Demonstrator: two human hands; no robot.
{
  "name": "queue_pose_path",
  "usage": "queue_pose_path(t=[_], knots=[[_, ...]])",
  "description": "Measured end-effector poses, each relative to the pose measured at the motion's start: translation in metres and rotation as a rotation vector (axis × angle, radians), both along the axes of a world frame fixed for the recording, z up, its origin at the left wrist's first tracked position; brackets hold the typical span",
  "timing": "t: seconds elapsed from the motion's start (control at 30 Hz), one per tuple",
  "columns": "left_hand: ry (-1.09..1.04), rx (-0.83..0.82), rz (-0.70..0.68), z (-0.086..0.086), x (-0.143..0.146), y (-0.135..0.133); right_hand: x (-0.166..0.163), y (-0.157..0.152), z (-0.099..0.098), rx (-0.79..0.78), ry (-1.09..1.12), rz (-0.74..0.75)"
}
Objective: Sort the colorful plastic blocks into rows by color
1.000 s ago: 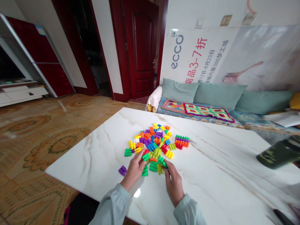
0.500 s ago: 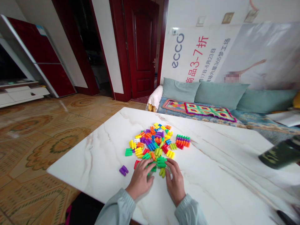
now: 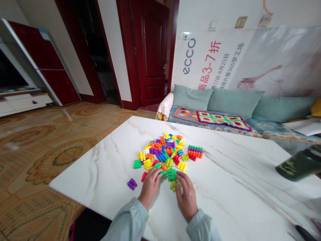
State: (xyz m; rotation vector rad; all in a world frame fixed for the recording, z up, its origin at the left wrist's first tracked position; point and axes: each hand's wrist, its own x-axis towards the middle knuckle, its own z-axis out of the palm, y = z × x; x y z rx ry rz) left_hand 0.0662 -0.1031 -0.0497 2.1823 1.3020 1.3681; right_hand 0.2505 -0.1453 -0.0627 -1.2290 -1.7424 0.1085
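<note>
pile of bright plastic pieces near the middle of a white worktop, with a person's left hand and right hand at the near edge. between the two, flat on the worktop: a green block with several parallel tubes. left hand curved, fingertips at a small green piece just left of the block; pinching or only touching, impossible to tell. right hand loosely spread, fingertips at the block's right side, thumb lower, near a lime piece; perhaps placed there to steady the block from opposite the left hand. forearms in pale sleeves, low over the worktop, probably for light, precise handling.

beyond the left hand, a red piece and, farther out, a purple piece, both apart from the pile. right of the pile, a stack in rows of green, purple, orange and red, probably set aside because already joined.

worktop glossy, with grey-brown marble veins; far to the right, a dark green bottle. behind, a blue sofa with sage cushions and a crochet throw, below an "ecco" poster. farther left, a dark red door, a red fridge and patterned floor tiles.
</note>
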Motion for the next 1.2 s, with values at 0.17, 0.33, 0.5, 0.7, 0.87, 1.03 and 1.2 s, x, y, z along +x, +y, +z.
queue_pose_path(t=[0.17,0.33,0.5,0.7,0.87,1.03,1.2], knots=[[-0.169,-0.059,0.008,0.000,0.008,0.001,0.000,0.000,0.001,0.028,-0.063,-0.028],[-0.190,-0.125,-0.142,0.001,0.015,-0.006,0.003,0.002,0.001,0.046,-0.081,-0.031],[-0.154,-0.131,-0.231,0.001,0.018,-0.011,0.003,0.000,0.003,0.044,-0.054,-0.010],[-0.178,-0.140,-0.129,-0.003,0.016,-0.005,0.005,-0.002,0.007,0.017,0.105,-0.069],[-0.216,-0.165,-0.088,-0.005,0.015,-0.001,0.043,0.031,0.001,0.035,0.183,-0.311],[-0.227,-0.162,-0.096,-0.004,0.016,-0.002,0.085,0.069,-0.013,-0.018,-0.002,-0.397],[-0.226,-0.154,-0.106,-0.005,0.017,-0.001,0.091,0.081,-0.018,-0.071,-0.117,-0.410]])
